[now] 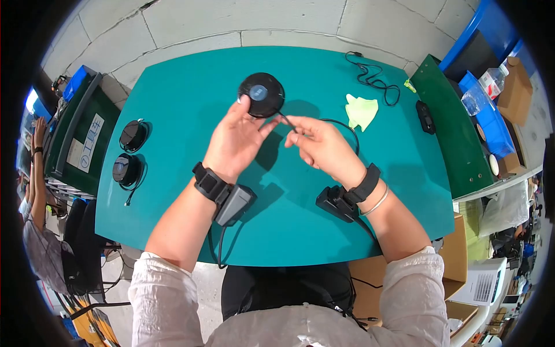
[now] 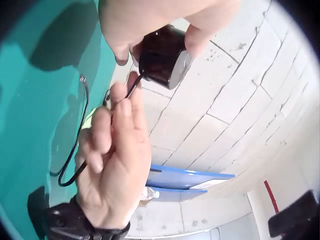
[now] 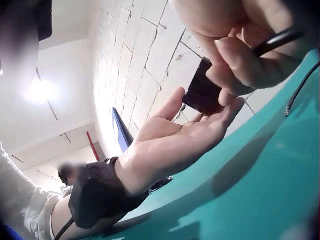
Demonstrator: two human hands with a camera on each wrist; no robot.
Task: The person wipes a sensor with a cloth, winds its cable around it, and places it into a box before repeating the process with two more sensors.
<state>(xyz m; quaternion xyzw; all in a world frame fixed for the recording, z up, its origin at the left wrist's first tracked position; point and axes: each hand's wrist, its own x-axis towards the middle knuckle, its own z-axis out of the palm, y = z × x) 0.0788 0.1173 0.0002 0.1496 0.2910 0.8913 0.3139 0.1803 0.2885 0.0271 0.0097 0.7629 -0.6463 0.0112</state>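
Observation:
A round black puck-shaped device (image 1: 267,104) with a pale label on its face is held up over the green table (image 1: 300,231). My left hand (image 1: 236,141) holds it by the edge, thumb on one side and fingers underneath. Its thin black cable (image 1: 287,122) comes out at the rim, and my right hand (image 1: 329,147) pinches it close to the device. From the right hand the rest of the cable (image 2: 70,181) loops away, ending in a small metal-tipped plug (image 2: 83,79) in the left wrist view.
Two similar black devices (image 1: 133,136) with coiled cables lie at the table's left. A light-green cloth (image 1: 362,111), a black cord (image 1: 370,75) and a small black object (image 1: 425,117) lie at the right. A green shelf unit (image 1: 433,139) borders that side; another person (image 1: 43,231) is far left.

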